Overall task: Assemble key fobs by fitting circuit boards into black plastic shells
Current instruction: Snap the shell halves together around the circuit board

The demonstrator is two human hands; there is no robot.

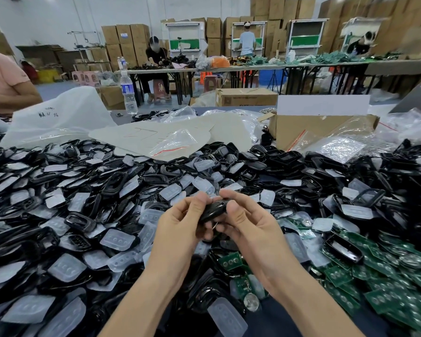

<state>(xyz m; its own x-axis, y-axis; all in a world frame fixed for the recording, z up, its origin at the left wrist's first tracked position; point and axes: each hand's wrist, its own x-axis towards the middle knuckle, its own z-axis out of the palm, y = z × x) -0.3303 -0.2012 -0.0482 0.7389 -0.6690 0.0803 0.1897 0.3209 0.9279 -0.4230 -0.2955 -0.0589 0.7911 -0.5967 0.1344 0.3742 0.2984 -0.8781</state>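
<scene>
Left hand [180, 224], right hand [250, 222] grip shell [212, 211] between them

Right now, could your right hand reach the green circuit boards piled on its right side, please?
Probably, once freed: the green circuit boards lie uncovered beside the right hand, nothing between. For now it and the left hand both grip a black shell.

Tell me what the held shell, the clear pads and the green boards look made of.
Shell: glossy black moulded plastic, going by its highlights. Pads: frosted translucent, probably silicone rubber; moulded button bumps. Boards: green laminate, likely fibreglass, with metal contacts.
</scene>
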